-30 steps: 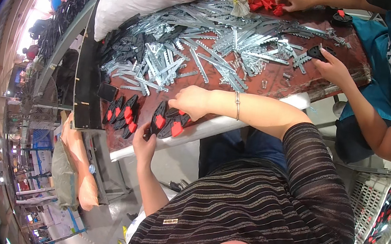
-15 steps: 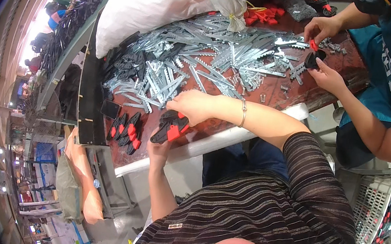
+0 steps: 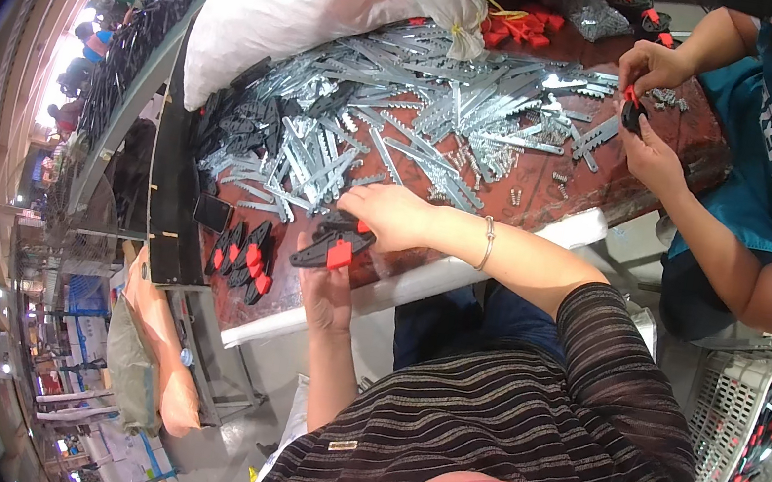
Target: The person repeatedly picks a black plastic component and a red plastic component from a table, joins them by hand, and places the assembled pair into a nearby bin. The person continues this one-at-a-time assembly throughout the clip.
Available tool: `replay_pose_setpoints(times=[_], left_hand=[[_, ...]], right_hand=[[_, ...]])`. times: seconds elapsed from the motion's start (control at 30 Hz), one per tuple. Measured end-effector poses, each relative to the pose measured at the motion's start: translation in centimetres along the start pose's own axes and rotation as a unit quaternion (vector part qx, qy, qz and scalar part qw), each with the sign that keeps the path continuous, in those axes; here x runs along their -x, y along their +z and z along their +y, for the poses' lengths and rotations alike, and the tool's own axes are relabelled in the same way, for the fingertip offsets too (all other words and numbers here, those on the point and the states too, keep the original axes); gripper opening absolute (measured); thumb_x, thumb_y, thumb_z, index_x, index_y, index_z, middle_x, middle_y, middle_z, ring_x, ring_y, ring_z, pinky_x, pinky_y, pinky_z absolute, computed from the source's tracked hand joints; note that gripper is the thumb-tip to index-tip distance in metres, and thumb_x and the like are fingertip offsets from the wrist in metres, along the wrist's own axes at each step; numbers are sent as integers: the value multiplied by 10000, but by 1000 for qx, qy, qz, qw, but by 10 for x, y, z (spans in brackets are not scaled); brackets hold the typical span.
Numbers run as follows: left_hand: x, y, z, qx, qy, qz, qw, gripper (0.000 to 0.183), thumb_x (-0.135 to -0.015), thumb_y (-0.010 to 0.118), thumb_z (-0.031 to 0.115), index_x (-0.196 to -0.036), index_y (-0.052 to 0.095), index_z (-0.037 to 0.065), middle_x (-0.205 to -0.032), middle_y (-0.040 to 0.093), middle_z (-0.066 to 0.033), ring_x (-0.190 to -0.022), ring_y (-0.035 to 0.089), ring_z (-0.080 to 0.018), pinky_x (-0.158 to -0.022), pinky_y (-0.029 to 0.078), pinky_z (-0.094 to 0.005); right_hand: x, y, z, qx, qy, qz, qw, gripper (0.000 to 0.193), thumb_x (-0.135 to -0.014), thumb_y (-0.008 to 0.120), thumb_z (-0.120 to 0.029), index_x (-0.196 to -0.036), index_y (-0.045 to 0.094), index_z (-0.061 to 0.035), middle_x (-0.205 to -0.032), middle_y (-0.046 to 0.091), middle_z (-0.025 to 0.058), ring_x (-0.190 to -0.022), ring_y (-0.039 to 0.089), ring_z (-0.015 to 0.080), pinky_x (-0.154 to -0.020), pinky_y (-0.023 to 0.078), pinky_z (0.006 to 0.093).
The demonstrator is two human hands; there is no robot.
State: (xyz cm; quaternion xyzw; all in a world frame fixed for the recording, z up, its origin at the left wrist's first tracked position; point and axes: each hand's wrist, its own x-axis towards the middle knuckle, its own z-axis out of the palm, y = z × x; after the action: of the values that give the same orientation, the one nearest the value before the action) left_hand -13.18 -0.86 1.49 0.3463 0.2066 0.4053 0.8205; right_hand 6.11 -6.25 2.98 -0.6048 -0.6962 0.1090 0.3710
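My left hand [image 3: 327, 298] holds a black plastic part with a red tab [image 3: 312, 252] from below, over the near edge of the table. The fingers of my right hand [image 3: 388, 215] are closed at the part's upper end, and they hide what they pinch there. A second patch of red shows beside those fingertips. Left of my hands, several similar black parts with red tabs [image 3: 249, 258] lie in a row. Just beyond my right hand spreads a heap of toothed grey metal strips [image 3: 319, 156], with more black plastic pieces [image 3: 250, 116] at its left side.
A white sack [image 3: 310, 15] lies across the back left. Coil springs [image 3: 515, 197] and red pieces [image 3: 518, 27] are on the table, and a dark phone-like rectangle [image 3: 213, 212] is at its left edge. On the right, a co-worker's hands [image 3: 653, 156] hold a black-and-red part. A white crate [image 3: 716, 400] stands below.
The part in my hands has tilted, its lower end swinging left and up. My left palm has opened more into view. The co-worker's hands have shifted slightly right with their part.
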Motion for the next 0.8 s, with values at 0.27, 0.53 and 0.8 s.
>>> replay_pose_setpoints(times=[0.27,0.53,0.8], left_hand=[[-14,24,-39,12,57,34,998,484,-879,618,158,-1304,395,92,-1215,545,-79,-1100,537,-215,-975,431,-373],[-20,70,-31,-203,76,30,976,657,-858,546,-63,-1413,240,112,-1220,473,-97,-1063,525,-194,-908,459,-341],[-34,87,-30,-340,146,-105,923,1049,-666,708,-82,-1449,16,10,-1465,175,-235,-1260,390,-272,-1002,394,-362]], right_hand=[[10,10,-16,36,58,106,992,575,-577,744,-88,-1082,471,-39,-979,563,131,-925,565,333,-763,476,420],[24,9,-15,-101,111,119,981,803,-558,787,-153,-1269,421,-76,-1134,524,172,-1082,514,356,-888,456,408],[38,21,-2,-439,198,252,840,851,-653,812,-184,-1323,312,-22,-1197,516,180,-1098,531,226,-931,429,342]])
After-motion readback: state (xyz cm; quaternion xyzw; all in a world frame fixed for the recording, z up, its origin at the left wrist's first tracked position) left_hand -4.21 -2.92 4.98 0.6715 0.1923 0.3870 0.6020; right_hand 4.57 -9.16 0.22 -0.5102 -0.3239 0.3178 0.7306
